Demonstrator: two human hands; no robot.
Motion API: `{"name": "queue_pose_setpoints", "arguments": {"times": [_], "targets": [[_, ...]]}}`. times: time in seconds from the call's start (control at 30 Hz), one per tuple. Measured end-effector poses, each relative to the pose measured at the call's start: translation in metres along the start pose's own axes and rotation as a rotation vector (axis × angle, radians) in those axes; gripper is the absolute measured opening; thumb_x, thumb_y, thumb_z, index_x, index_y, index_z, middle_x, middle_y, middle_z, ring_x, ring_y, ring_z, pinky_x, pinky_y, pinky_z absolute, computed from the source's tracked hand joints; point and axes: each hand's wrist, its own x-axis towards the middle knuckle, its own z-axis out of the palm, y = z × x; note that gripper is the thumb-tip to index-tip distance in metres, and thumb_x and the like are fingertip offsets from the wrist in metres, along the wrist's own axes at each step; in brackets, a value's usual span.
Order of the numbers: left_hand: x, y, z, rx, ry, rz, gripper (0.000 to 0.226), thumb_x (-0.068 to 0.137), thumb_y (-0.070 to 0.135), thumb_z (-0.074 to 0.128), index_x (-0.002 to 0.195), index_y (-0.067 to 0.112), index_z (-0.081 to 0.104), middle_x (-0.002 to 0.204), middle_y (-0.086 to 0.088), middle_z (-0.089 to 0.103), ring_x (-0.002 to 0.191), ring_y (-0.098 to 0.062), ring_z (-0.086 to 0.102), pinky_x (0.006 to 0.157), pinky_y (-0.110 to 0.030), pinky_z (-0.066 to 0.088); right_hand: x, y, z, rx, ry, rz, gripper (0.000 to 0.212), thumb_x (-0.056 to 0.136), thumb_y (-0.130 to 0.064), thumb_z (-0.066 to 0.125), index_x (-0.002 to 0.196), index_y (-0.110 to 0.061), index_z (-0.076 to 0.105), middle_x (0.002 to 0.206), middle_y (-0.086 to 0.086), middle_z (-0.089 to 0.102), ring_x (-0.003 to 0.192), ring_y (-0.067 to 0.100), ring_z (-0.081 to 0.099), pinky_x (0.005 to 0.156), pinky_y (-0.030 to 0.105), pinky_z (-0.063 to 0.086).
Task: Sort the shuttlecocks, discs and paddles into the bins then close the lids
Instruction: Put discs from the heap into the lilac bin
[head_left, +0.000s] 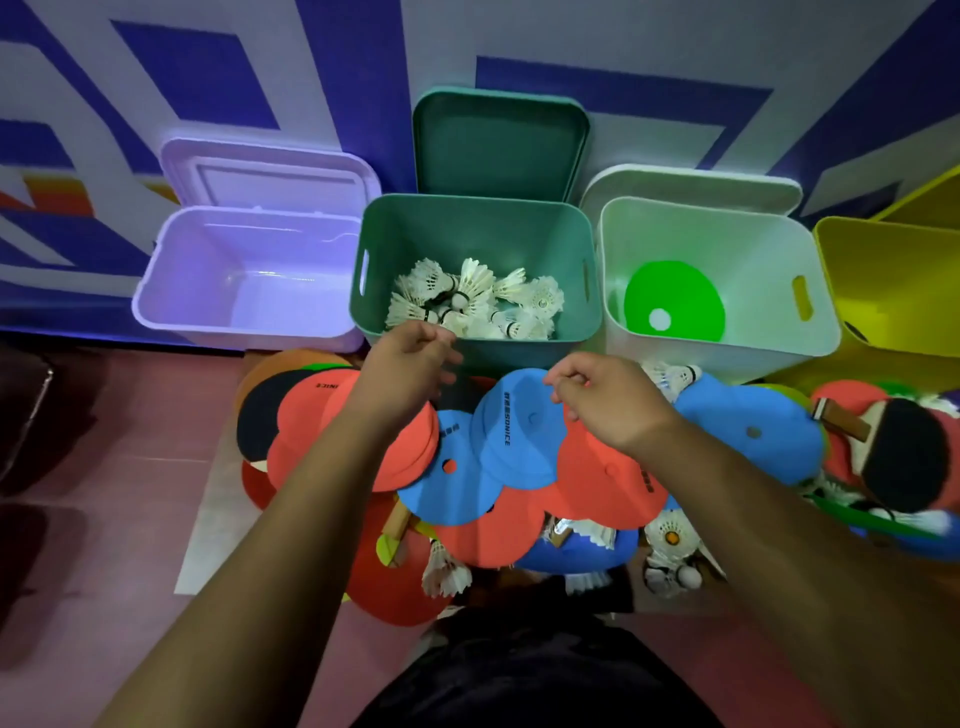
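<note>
Three open bins stand against the wall: a lilac bin (171, 291) with nothing visible inside, a green bin (519, 218) holding several white shuttlecocks (467, 296), and a white bin (748, 234) with a green disc (675, 296) in it. On the floor before them lies a heap of blue discs (519, 447), red discs (608, 483), paddles (904, 452) and loose shuttlecocks (670, 540). My left hand (405, 364) hovers at the green bin's front rim, fingers loosely curled, holding nothing. My right hand (608, 400) hangs over the blue disc with loosely curled fingers.
A yellow bin (893, 280) stands at the far right. Each bin's lid leans open behind it against the blue and white wall. The floor to the left is reddish with a pale mat (218, 499) under the heap. My dark clothing shows at the bottom.
</note>
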Motion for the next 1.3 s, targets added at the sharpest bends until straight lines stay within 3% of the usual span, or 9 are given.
{"name": "queue_pose_setpoints", "arguments": {"times": [0.2,0.33,0.47,0.57,0.63,0.77,0.9,1.1,1.3], "targets": [[-0.007,-0.03,-0.044,0.045,0.132,-0.015,0.012,0.101,0.013,0.058,0.109,0.011,0.066,0.089,-0.002,0.075,0.071,-0.018,0.069,0.064,-0.033,0.052,0.0,-0.007,0.045,-0.064,-0.155,0.01,0.022,0.103,-0.022,0.058,0.093,-0.034,0.073,0.09,-0.004,0.076,0.075,0.025,0.072,0.07,0.043,0.06],[-0.015,-0.053,-0.075,0.351,0.366,0.013,0.027,0.091,0.018,0.065,0.118,0.017,0.066,0.103,-0.001,0.073,0.089,-0.025,0.068,0.079,-0.037,0.054,0.0,-0.023,0.077,-0.122,-0.239,-0.037,0.02,0.103,-0.018,0.057,0.097,-0.029,0.073,0.086,-0.012,0.068,0.08,0.016,0.069,0.053,0.019,0.047],[-0.018,-0.081,-0.096,0.691,0.351,-0.02,0.051,0.089,0.026,0.074,0.135,0.008,0.061,0.133,-0.02,0.062,0.123,-0.043,0.057,0.102,-0.049,0.046,0.003,-0.039,0.109,-0.151,-0.292,0.015,0.016,0.1,-0.022,0.056,0.099,-0.02,0.073,0.094,-0.004,0.074,0.089,0.021,0.073,0.079,0.041,0.059],[-0.026,-0.096,-0.093,0.683,0.28,-0.104,0.067,0.092,0.031,0.074,0.146,0.002,0.049,0.141,-0.027,0.052,0.129,-0.049,0.049,0.106,-0.053,0.04,0.005,-0.05,0.132,-0.173,-0.334,0.09,0.024,0.095,-0.017,0.053,0.091,0.002,0.067,0.092,0.015,0.075,0.081,0.029,0.073,0.075,0.049,0.058],[-0.03,-0.102,-0.089,0.693,0.269,-0.099,0.067,0.091,0.03,0.074,0.145,0.0,0.048,0.138,-0.029,0.053,0.126,-0.051,0.051,0.103,-0.054,0.042,0.006,-0.054,0.146,-0.19,-0.316,0.149,0.021,0.09,-0.017,0.055,0.082,0.001,0.064,0.089,0.022,0.074,0.073,0.03,0.067,0.073,0.046,0.059],[-0.033,-0.107,-0.085,0.627,0.306,-0.078,0.056,0.096,0.034,0.067,0.139,0.003,0.053,0.13,-0.025,0.062,0.114,-0.048,0.061,0.092,-0.051,0.052,0.007,-0.06,0.161,-0.01,-0.266,0.324,0.012,0.087,-0.016,0.063,0.081,-0.007,0.058,0.076,0.014,0.067,0.07,0.03,0.067,0.059,0.038,0.055],[-0.035,-0.102,-0.085,0.507,0.357,-0.1,0.057,0.095,0.029,0.07,0.144,0.005,0.053,0.133,-0.018,0.066,0.119,-0.04,0.063,0.094,-0.043,0.05,0.012,-0.059,0.163,0.146,-0.21,0.444,0.023,0.092,-0.006,0.064,0.07,-0.008,0.056,0.066,0.009,0.06,0.063,0.025,0.059,0.06,0.033,0.052],[-0.036,-0.102,-0.085,0.461,0.321,-0.177,0.068,0.086,0.03,0.083,0.144,0.009,0.053,0.13,-0.012,0.071,0.118,-0.034,0.066,0.096,-0.041,0.053,0.008,-0.052,0.158,0.202,-0.22,0.344,0.013,0.1,-0.01,0.062,0.086,-0.01,0.059,0.078,0.013,0.058,0.069,0.025,0.054,0.059,0.033,0.051],[-0.04,-0.096,-0.076,0.401,0.334,-0.17,0.084,0.086,0.047,0.084,0.151,0.007,0.049,0.142,-0.014,0.063,0.127,-0.033,0.061,0.098,-0.039,0.048,0.003,-0.05,0.15,0.078,-0.221,0.058,0.015,0.101,-0.024,0.067,0.089,-0.018,0.06,0.082,0.01,0.069,0.086,0.03,0.074,0.081,0.055,0.062]]}}
